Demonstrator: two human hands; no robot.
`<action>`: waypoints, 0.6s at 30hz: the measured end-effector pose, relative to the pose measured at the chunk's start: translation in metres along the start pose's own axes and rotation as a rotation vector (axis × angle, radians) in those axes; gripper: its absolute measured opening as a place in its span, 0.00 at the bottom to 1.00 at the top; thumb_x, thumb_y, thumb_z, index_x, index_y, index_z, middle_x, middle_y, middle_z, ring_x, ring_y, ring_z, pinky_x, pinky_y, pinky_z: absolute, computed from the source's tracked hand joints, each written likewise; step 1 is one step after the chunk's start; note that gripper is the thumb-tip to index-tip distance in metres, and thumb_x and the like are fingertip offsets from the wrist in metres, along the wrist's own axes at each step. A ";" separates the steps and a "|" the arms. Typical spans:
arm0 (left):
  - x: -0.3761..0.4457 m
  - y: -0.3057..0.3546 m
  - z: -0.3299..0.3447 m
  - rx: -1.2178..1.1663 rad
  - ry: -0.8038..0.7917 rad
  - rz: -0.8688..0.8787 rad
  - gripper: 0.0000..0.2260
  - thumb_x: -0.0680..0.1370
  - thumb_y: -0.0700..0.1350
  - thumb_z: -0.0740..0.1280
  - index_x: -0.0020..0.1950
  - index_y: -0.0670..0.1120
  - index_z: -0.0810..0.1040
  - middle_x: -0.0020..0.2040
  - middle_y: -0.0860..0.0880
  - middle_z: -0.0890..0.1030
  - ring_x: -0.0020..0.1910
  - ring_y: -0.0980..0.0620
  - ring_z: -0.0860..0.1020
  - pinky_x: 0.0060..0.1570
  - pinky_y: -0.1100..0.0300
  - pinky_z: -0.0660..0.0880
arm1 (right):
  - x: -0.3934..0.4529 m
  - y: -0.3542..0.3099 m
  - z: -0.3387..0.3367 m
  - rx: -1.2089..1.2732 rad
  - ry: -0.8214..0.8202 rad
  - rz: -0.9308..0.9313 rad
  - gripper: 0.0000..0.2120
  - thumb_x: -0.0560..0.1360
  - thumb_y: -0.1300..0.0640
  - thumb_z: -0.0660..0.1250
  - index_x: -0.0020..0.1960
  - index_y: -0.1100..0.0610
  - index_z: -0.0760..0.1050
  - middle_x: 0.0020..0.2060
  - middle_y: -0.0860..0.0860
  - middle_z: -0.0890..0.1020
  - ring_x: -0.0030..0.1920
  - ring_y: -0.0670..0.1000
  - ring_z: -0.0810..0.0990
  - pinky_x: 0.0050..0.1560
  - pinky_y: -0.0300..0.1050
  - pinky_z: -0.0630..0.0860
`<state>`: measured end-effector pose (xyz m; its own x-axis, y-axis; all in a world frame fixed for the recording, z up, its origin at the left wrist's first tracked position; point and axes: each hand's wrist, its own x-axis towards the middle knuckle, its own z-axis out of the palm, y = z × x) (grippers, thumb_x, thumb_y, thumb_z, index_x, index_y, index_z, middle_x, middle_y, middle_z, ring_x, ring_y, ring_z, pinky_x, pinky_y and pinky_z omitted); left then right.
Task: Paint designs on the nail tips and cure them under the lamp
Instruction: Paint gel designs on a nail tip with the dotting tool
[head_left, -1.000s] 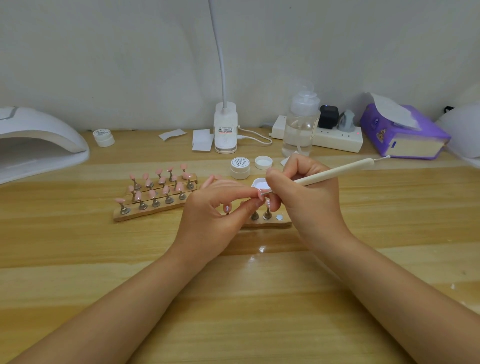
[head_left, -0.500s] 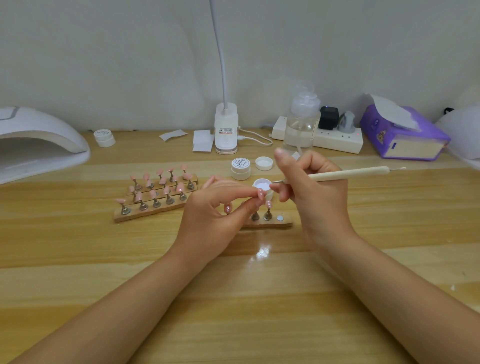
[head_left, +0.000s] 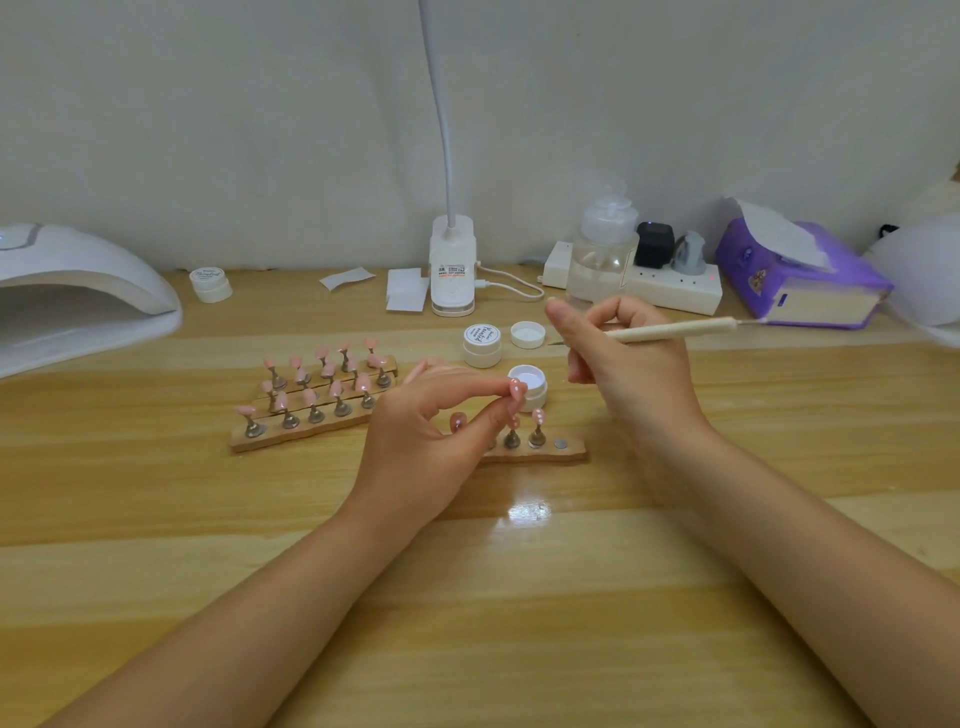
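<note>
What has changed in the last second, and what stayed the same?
The right hand lifted the brush up and away from the nail tip, toward the back right; its handle now lies nearly level. It keeps its grip on the brush. The left hand still pinches the nail tip over the open jar. The stands did not move.

Bright, even light; wide-angle edge warp

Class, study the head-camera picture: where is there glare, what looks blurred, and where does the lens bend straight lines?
Head view: a bright glare patch sits on the glossy wooden table between the forearms; the right hand is slightly motion-blurred; the white domed curing lamp and the table's back edge curve near the borders, as a wide-angle lens would bend them.
</note>
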<state>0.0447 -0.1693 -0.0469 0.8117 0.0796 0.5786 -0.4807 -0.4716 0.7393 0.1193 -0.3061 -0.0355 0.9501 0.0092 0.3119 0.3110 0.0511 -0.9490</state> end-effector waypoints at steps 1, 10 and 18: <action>0.000 0.000 0.000 0.003 0.004 -0.001 0.07 0.70 0.47 0.69 0.43 0.47 0.83 0.36 0.58 0.81 0.40 0.60 0.79 0.64 0.41 0.63 | 0.002 0.000 0.001 -0.030 -0.019 -0.012 0.16 0.68 0.52 0.73 0.32 0.55 0.67 0.18 0.47 0.74 0.21 0.42 0.71 0.27 0.32 0.70; 0.002 0.001 0.000 -0.016 0.052 -0.010 0.05 0.70 0.47 0.70 0.44 0.52 0.81 0.39 0.58 0.82 0.43 0.58 0.80 0.63 0.41 0.65 | 0.011 0.021 0.010 -0.233 0.061 -0.084 0.21 0.66 0.52 0.76 0.26 0.55 0.65 0.21 0.46 0.69 0.24 0.41 0.67 0.28 0.31 0.65; 0.002 0.000 0.000 -0.006 0.061 0.008 0.07 0.69 0.47 0.69 0.46 0.53 0.80 0.41 0.58 0.82 0.43 0.59 0.80 0.59 0.38 0.68 | 0.012 0.033 0.010 -0.262 0.049 -0.140 0.21 0.69 0.58 0.73 0.25 0.54 0.64 0.19 0.43 0.68 0.25 0.40 0.67 0.29 0.30 0.63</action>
<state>0.0462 -0.1697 -0.0457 0.7861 0.1297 0.6044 -0.4891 -0.4674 0.7364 0.1403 -0.2948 -0.0623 0.8955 -0.0284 0.4441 0.4289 -0.2111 -0.8784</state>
